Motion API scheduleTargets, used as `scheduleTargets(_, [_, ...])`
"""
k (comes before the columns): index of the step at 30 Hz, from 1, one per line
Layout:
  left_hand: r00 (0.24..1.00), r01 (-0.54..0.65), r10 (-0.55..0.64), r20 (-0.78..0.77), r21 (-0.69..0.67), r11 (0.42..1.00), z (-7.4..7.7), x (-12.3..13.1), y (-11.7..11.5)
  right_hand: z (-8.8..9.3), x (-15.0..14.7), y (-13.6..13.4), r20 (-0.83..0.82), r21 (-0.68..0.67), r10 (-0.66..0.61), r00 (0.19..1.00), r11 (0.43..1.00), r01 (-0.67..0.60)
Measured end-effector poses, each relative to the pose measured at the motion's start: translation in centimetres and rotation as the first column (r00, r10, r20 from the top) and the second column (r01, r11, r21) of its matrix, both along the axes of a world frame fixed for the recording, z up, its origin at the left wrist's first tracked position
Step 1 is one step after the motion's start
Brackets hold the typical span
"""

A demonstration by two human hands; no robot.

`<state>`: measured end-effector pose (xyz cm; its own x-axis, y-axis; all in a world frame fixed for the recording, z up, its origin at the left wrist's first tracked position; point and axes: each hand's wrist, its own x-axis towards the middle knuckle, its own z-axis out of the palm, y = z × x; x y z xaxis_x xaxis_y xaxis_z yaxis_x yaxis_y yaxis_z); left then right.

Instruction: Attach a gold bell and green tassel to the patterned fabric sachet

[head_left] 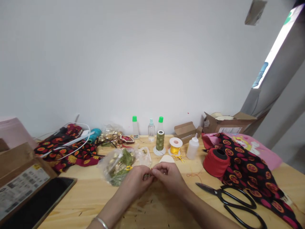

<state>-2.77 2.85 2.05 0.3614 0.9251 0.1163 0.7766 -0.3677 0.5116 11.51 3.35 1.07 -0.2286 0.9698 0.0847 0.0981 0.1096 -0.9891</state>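
My left hand (140, 178) and my right hand (169, 176) meet over the middle of the wooden table, fingertips pinched close together. Whatever lies between the fingers is too small to make out. Just left of them rests a clear plastic bag (107, 162) with gold-coloured bells and green tassel threads (125, 160), one tied with yellow cord. Behind my right hand lies a pale rounded piece (166, 158), partly hidden. Beyond stand a spool of olive green thread (160, 140) and a white spool of yellow cord (175, 147). Thin orange thread (196, 176) trails on the table to the right.
Black-handled scissors (221, 192), a red thread cone (216, 162) and patterned dark cloth (247, 168) lie right. A squeeze bottle (193, 148) and green-capped bottles (135, 128) stand at the back. Left are a cardboard box (22, 181) and a dark flat device (45, 200).
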Motion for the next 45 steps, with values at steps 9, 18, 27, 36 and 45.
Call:
scheduleTargets(9, [0.996,0.025,-0.005,-0.091,0.225,0.974,-1.1,-0.5,-0.3,0.5,0.0,1.2,0.552,0.233,-0.154,0.82,0.972,0.025])
scheduleTargets(18, [0.998,-0.06,0.061,0.0,0.207,0.977,-1.9,-0.6,-0.2,0.6,-0.3,0.9,0.661,0.36,-0.154,0.735,0.924,-0.13])
scheduleTargets(27, [0.999,-0.021,0.012,0.052,0.168,0.986,-1.8,-0.4,-0.7,1.8,0.5,0.7,0.789,0.281,-0.106,0.605,0.938,-0.203])
scheduleTargets(36, [0.992,0.056,-0.022,-0.128,0.268,0.962,-1.7,-0.4,-0.8,2.4,0.8,1.0,0.846,0.189,-0.062,0.53,0.963,-0.19])
scheduleTargets(45, [0.976,0.119,-0.036,-0.215,0.389,0.913,-2.0,-0.5,-0.9,1.9,0.8,1.2,0.834,0.24,-0.144,0.533,0.964,-0.115])
